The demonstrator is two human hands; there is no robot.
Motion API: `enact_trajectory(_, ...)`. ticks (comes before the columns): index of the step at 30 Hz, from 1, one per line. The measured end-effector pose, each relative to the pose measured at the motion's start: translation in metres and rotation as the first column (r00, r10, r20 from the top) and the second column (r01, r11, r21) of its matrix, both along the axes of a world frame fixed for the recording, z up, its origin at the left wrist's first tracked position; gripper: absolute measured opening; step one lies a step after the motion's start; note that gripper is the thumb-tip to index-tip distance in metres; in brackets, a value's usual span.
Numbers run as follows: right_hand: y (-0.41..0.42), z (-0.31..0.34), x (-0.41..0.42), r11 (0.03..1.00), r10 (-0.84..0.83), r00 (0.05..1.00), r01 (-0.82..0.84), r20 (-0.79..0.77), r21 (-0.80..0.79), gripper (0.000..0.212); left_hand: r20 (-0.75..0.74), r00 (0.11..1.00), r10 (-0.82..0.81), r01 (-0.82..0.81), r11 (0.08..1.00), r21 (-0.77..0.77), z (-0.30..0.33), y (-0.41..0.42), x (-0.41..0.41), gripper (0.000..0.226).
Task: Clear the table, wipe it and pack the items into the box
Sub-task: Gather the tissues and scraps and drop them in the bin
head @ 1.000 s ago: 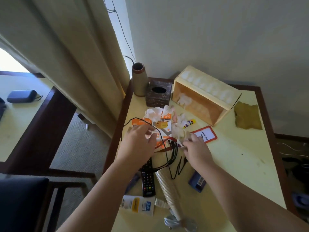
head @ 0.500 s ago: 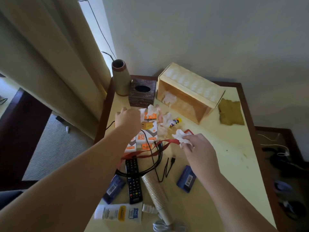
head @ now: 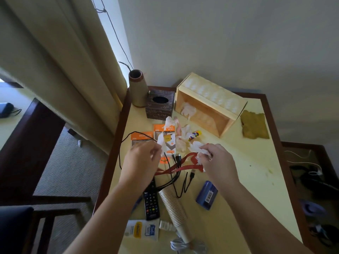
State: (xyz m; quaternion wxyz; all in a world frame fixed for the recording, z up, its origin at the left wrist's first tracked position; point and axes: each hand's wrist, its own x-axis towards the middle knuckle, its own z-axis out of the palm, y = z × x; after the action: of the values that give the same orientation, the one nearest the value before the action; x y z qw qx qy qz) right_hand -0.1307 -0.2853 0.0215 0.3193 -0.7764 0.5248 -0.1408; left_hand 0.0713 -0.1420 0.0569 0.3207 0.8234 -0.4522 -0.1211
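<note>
Right hand [head: 218, 162] fingers pinch crumpled tissue [head: 197, 149] (above table [head: 247, 180]).

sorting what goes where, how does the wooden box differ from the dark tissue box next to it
The wooden box is pale, long and lies on its side, its opening facing the person with crumpled tissue inside. The tissue box is dark, patterned, smaller and cube-like, upright with an oval hole on top. Both stand at the table's far edge.

Left hand [head: 142, 158] blurred; its forearm hides remote [head: 151, 202] top.
</note>
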Motion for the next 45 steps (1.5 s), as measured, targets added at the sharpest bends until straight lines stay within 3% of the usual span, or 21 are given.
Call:
enact_trajectory(4,-0.016,-0.009,0.031,0.978,0.201,0.973,-0.192,-0.111,0.083,0.050,-0.067,0.998,0.013,-0.013,1.000,-0.001,0.001,0.032,-0.024,0.007)
enact_trajectory(8,-0.032,-0.026,0.062,0.923,0.386,0.866,-0.362,-0.318,0.134,0.068,-0.050,0.999,-0.002,0.002,1.000,0.006,0.004,0.041,-0.029,0.005)
enact_trajectory(10,-0.037,-0.034,0.068,0.909,0.417,0.814,-0.385,-0.404,0.162,0.066,-0.024,1.000,-0.008,0.008,1.000,0.004,0.005,0.038,-0.024,0.006)
enact_trajectory(13,-0.039,-0.043,0.069,0.907,0.416,0.794,-0.399,-0.444,0.136,0.040,0.016,1.000,-0.001,0.001,1.000,-0.014,0.006,0.023,-0.013,0.008)
enact_trajectory(16,-0.034,-0.039,0.067,0.947,0.319,0.864,-0.308,-0.389,0.092,0.038,0.071,0.997,-0.016,0.017,1.000,-0.018,-0.001,-0.008,0.004,0.010)
enact_trajectory(20,-0.018,-0.021,0.050,0.995,0.101,0.979,-0.102,-0.177,0.002,0.040,0.092,0.991,-0.097,0.090,0.993,0.075,-0.021,-0.068,0.029,0.011)
enact_trajectory(23,-0.004,-0.005,0.031,0.999,-0.019,0.998,0.017,-0.061,-0.047,0.035,0.079,0.986,-0.148,0.128,0.968,0.214,-0.035,-0.110,0.043,0.014)
enact_trajectory(28,0.010,0.011,0.002,0.999,-0.022,0.999,0.024,0.029,-0.042,0.026,0.086,0.979,-0.186,0.131,0.891,0.435,-0.052,-0.145,0.047,0.024)
enact_trajectory(33,0.012,0.010,-0.014,0.999,-0.022,0.998,0.024,0.050,-0.042,0.019,0.141,0.988,-0.059,0.015,0.954,0.299,-0.048,-0.136,0.048,0.018)
enact_trajectory(37,0.013,0.015,-0.016,0.999,-0.044,0.993,0.047,0.110,-0.021,0.026,0.096,0.994,0.051,-0.058,0.996,0.066,-0.023,-0.103,0.048,0.010)
enact_trajectory(40,0.021,0.026,-0.014,0.999,-0.013,0.985,0.021,0.173,-0.048,0.024,0.040,0.994,0.098,-0.095,0.992,-0.089,0.001,-0.046,0.034,0.003)
enact_trajectory(45,0.052,0.044,-0.008,0.979,0.172,0.968,-0.147,0.183,-0.142,0.007,-0.142,0.957,0.253,-0.275,0.948,-0.160,0.027,0.085,-0.007,0.018)
